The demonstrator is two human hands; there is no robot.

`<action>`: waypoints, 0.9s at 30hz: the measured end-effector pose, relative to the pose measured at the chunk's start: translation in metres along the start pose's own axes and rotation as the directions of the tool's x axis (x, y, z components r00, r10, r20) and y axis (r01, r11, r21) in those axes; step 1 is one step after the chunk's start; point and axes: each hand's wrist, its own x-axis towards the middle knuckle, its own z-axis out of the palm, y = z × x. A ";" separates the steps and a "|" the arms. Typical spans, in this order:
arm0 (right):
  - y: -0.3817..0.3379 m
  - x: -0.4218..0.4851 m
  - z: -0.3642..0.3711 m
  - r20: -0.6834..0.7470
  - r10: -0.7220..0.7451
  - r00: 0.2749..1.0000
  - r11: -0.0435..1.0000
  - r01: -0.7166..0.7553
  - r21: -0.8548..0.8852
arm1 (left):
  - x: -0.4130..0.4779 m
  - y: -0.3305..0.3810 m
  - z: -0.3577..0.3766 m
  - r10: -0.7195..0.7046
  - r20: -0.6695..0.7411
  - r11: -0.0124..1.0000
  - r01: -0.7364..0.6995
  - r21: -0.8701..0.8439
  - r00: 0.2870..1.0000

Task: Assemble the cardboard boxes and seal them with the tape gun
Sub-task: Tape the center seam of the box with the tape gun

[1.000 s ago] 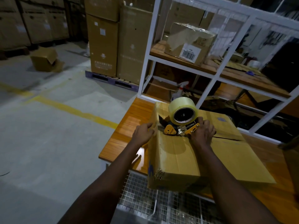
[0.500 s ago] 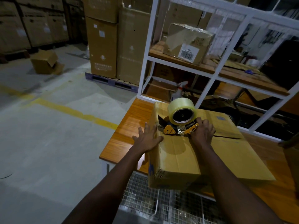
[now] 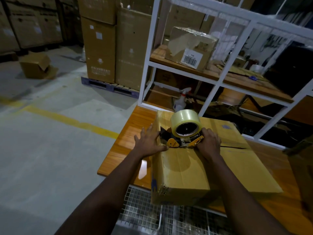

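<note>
A brown cardboard box (image 3: 186, 170) lies on the wooden table (image 3: 122, 150), its near end hanging over the table's edge. On its top sits a tape gun (image 3: 184, 133) with an orange body and a big roll of clear tape. My right hand (image 3: 210, 143) grips the tape gun's handle from the right. My left hand (image 3: 149, 141) lies flat with straight fingers against the box's upper left edge, thumb on the top face. A dark gap shows in the top seam to the right of my right hand.
A white metal shelf frame (image 3: 149, 65) stands behind the table with a taped box (image 3: 191, 48) and a spray bottle (image 3: 181, 100) inside. Stacked cartons on a pallet (image 3: 110, 85) stand at left. A loose box (image 3: 37, 65) lies on the floor. A wire mesh rack (image 3: 152, 216) sits below the table's edge.
My left hand let go of the box's left edge, spread its fingers and now lies flat on the side. The right hand and tape gun stayed put.
</note>
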 end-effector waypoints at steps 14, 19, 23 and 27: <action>0.040 0.007 -0.006 0.006 -0.052 0.999 0.998 0.052 -0.023 | -0.004 0.005 -0.004 -0.029 -0.041 1.000 0.029 0.008 0.999; 0.064 0.008 -0.010 -0.007 -0.018 1.000 0.999 0.018 -0.047 | -0.004 0.007 -0.004 -0.055 -0.027 0.996 0.057 0.064 0.998; 0.068 0.009 -0.010 0.000 -0.015 1.000 0.998 0.015 -0.061 | -0.008 0.015 -0.008 -0.055 -0.014 0.976 0.057 0.208 0.998; 0.064 0.015 -0.009 0.020 -0.031 0.999 0.995 0.033 -0.096 | -0.016 0.046 -0.008 0.034 -0.005 0.888 -0.028 0.459 0.999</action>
